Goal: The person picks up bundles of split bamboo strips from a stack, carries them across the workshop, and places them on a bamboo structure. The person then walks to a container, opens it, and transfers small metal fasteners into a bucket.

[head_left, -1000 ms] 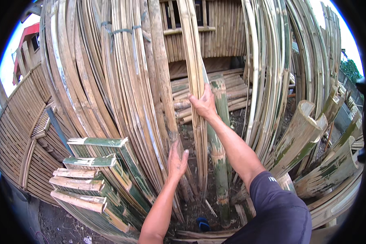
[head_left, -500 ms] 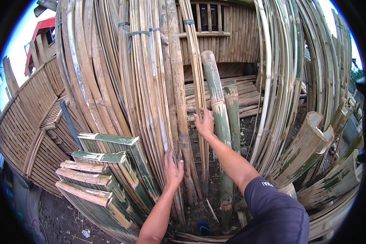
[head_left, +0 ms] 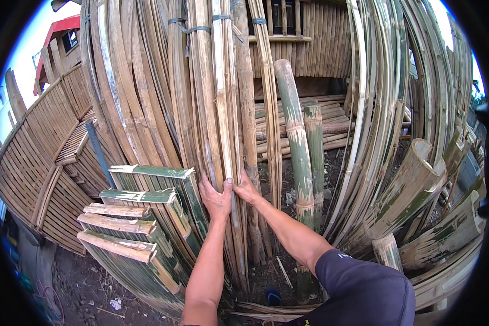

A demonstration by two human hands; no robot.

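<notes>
An upright bundle of split bamboo strips (head_left: 221,108), tied near its upper part with grey bands, stands in front of me. My left hand (head_left: 216,199) closes round its left side, fingers up and thumb toward the middle. From the right, my right hand (head_left: 248,189) grips the same bundle at about the same height, and its fingers are partly hidden behind the strips. Just right of it a thinner tied bundle of strips (head_left: 268,98) stands on its own, untouched. A thick green bamboo pole (head_left: 294,130) leans farther right.
Green-and-tan bamboo panels (head_left: 119,247) stand stacked at the lower left. Wide split bamboo halves (head_left: 410,187) lean at the right, beside tall curved strips (head_left: 367,125). Bamboo poles (head_left: 331,127) lie piled behind, near a slatted wall (head_left: 323,54). A curved bamboo fence (head_left: 30,174) borders the left.
My right hand has left the thinner bundle and come left and down onto the thicker one. My left hand has shifted slightly up and left, now gripping that bundle.
</notes>
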